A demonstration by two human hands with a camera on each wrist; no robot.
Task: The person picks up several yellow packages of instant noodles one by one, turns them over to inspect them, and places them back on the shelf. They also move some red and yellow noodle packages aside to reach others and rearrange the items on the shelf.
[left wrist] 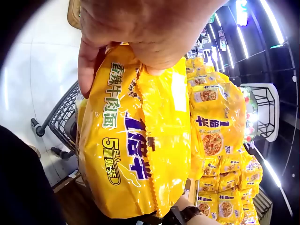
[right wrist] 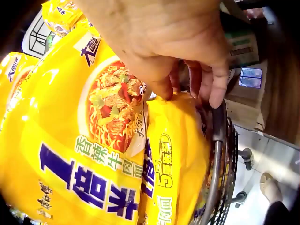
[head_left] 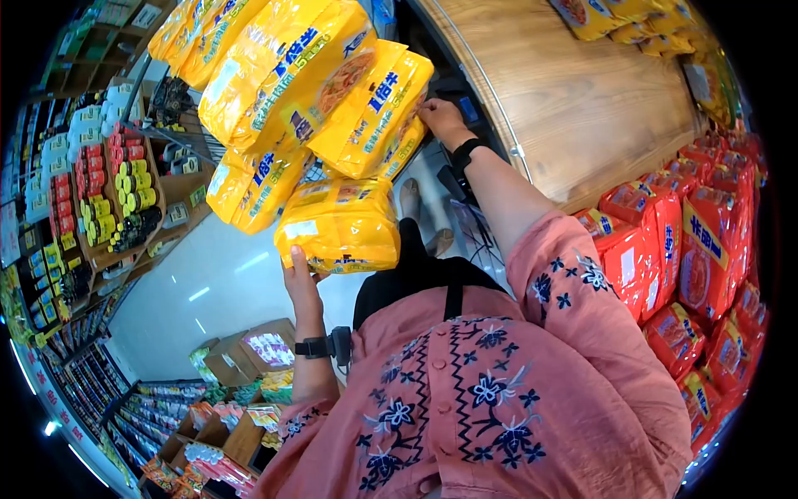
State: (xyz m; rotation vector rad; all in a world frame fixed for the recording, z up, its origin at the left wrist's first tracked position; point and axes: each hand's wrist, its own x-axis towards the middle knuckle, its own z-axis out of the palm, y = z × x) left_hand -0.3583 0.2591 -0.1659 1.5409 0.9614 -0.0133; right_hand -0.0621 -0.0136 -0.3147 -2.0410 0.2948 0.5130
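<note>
My left hand (head_left: 301,283) grips one end of a yellow instant noodle multipack (head_left: 345,223), thumb on one face and fingers on the other. In the left wrist view that multipack (left wrist: 126,140) hangs on its side, its crimped seam facing up. My right hand (head_left: 446,122) is at the far edge of another yellow noodle multipack. The right wrist view shows thumb and curled fingers pinching the top of this multipack (right wrist: 176,126), beside the cart's rim (right wrist: 218,145). A larger yellow multipack (right wrist: 70,122) leans against it, noodle bowl picture upward.
More yellow multipacks (head_left: 274,75) pile up in front of me. Red noodle packs (head_left: 640,241) fill the right side beside a wooden surface (head_left: 573,100). Shelves of jars (head_left: 104,179) line the left, and cardboard boxes (head_left: 241,358) stand on the floor behind left.
</note>
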